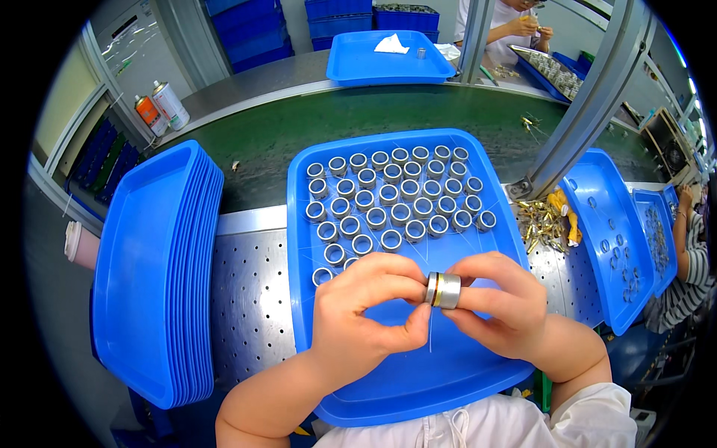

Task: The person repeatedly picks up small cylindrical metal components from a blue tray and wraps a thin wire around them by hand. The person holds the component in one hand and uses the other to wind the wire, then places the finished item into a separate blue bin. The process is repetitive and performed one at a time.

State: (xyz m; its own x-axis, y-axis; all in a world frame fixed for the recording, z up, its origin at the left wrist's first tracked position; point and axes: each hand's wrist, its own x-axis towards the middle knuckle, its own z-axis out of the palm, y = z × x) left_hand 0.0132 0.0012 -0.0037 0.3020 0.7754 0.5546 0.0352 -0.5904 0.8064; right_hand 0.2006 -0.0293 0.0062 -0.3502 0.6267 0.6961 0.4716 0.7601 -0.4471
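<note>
Between the fingertips of both hands is a short metal cylinder (446, 291), silver with a thin brass-coloured band and a dark line near its left end. My left hand (362, 302) pinches that banded end with thumb and forefinger. From the other side, the fingers and thumb of my right hand (504, 299) grip the plain silver end. Both hands are over the near part of a blue tray (418, 381). Many short metal sleeves (388, 194) stand in rows across its far part, some partly behind my left hand. A thin pale strand hangs below the cylinder.
A stack of blue trays (149, 276) stands at left. Brass-coloured small parts (543, 224) and a yellow cloth (562, 213) lie right, beside a tray of rings (609, 254). A metal post (590, 97) rises there. Beyond the green belt (254, 157), another person (500, 26) works.
</note>
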